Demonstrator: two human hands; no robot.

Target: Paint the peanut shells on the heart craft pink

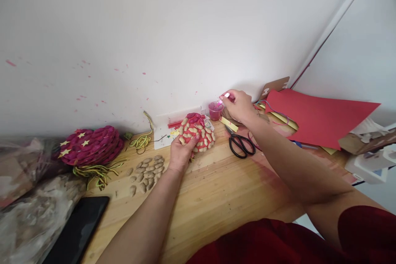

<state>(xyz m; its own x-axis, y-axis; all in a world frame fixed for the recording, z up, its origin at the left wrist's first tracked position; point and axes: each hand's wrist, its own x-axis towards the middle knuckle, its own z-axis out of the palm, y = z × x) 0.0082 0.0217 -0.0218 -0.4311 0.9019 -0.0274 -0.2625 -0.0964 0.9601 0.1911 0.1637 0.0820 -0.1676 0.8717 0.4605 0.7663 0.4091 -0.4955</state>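
And there it was, the peanut-covered disc (202, 135), held up near the counter's (213, 194) back edge, the left hand's (182, 152) grip pinching its near rim: thumb across the face, other fingers hidden behind. It looked a light piece, its red backing probably stiffish card, and the dry shells brittle enough to crack or pop loose under a hard squeeze. The rim was the sensible hold, well away from the magenta peanuts at the top, glossy and maybe slippery if wet!

Over by the wall, the right hand's (240, 105) grip was pinching a small white stick (227, 95) above a soft-looking plastic cup (215, 114) of pink liquid. Smooth black-handled scissors (241, 147) lay nearby. Toward the counter's left end came wrinkled, oval loose peanuts (149, 169), then a bumpy purple stack (95, 144) with flat yellow stars (85, 143) and stringy yarn (100, 173).
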